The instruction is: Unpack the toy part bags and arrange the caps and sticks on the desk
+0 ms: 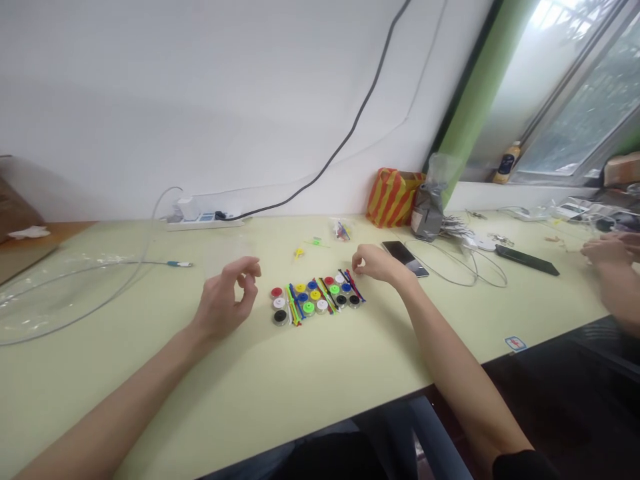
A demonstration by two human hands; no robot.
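Note:
Small round discs with coloured caps and clear rims lie in a block on the table, among them a red disc (277, 292), a black disc (281, 317) and a green disc (309, 307). Between their columns run bundles of thin coloured plastic strips (295, 303). My left hand (227, 293) hovers left of the block, fingers curled, thumb and forefinger apart, holding nothing visible. At the block's far right end, my right hand (373, 262) has its fingertips pinched together beside the end strips (356, 285); anything between them is too small to make out.
Behind the block lie a yellow piece (299, 253), a green piece (317, 242) and a small clear bag of coloured parts (341, 231). A phone (406, 259) lies beyond my right hand. A power strip (205, 221) stands along the wall. Another person's hands (607, 257) are far right.

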